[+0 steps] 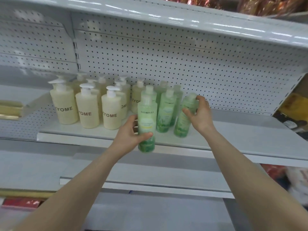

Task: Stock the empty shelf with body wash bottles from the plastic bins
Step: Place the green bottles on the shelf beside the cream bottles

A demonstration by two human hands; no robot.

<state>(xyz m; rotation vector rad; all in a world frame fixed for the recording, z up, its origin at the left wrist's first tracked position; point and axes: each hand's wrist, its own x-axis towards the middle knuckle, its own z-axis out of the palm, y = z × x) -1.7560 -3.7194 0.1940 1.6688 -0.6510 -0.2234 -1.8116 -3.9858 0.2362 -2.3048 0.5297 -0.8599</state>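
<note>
My left hand [131, 134] grips a green body wash bottle [147, 114] by its lower half, held at the front edge of the white shelf [241, 142]. My right hand [199, 112] wraps its fingers around another green bottle [184, 120] that stands on the shelf, slightly tilted. Between and behind them stand more green bottles [166, 110] in a short row. To the left, several cream pump bottles [86, 109] marked "YOME" fill the shelf.
A perforated white back panel [208, 64] closes the shelf behind. The shelf's right part is bare up to a side bracket [290, 90]. Another white shelf [150, 184] juts out below my arms. Foil-wrapped goods [266, 4] lie on the top shelf.
</note>
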